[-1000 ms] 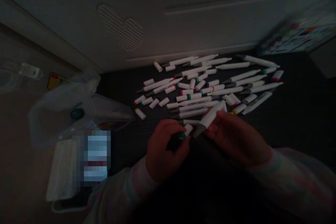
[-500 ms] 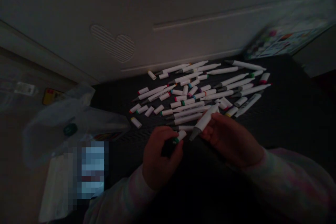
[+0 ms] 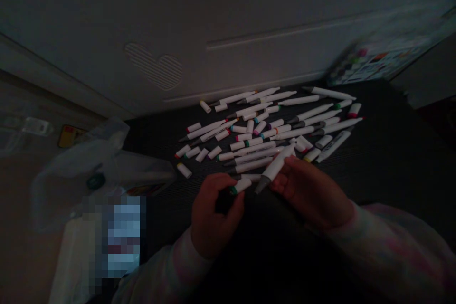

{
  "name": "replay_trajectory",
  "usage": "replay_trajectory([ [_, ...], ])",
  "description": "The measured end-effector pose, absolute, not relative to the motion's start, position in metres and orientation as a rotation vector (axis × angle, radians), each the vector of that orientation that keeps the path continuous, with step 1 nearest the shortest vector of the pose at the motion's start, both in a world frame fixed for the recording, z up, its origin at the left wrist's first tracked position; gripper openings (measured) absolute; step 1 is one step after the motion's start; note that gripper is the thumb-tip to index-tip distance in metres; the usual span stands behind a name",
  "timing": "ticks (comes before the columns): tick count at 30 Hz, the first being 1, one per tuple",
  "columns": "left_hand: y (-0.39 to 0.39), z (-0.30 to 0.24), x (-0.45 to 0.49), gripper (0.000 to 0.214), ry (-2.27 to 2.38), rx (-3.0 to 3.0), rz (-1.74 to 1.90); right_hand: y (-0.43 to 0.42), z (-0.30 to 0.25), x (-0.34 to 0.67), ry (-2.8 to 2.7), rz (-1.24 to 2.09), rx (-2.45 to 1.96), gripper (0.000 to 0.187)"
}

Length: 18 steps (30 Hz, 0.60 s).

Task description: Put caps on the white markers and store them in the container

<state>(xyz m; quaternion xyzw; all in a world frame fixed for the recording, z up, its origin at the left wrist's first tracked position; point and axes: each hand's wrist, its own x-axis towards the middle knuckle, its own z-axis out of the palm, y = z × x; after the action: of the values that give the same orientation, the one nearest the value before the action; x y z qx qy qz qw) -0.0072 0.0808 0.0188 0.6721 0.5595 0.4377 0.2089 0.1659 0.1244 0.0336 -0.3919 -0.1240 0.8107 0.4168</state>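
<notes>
My right hand is closed round a white marker, uncapped, its grey tip pointing down-left toward my left hand. My left hand pinches a white cap with a green band between thumb and fingers, a short gap from the marker's tip. Beyond both hands, several white markers and loose caps with coloured bands lie scattered on a dark ribbed mat.
A pale cabinet front with a heart-shaped grille stands behind the mat. A clear plastic bag and white packaging lie at left. A colourful printed sheet leans at the back right. The scene is very dim.
The cap has turned in my left fingers so more of its white body shows, close to the marker tip. The camera drifted slightly; the right hand keeps its hold.
</notes>
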Motion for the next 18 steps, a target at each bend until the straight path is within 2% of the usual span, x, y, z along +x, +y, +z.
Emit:
replay_trajectory([
  [18, 0.0783, 0.0173, -0.0076, 0.026, 1.423, 1.7, 1.211, 0.1258, 0.0344, 0.1651, -0.307, 2.034, -1.008, 0.007],
])
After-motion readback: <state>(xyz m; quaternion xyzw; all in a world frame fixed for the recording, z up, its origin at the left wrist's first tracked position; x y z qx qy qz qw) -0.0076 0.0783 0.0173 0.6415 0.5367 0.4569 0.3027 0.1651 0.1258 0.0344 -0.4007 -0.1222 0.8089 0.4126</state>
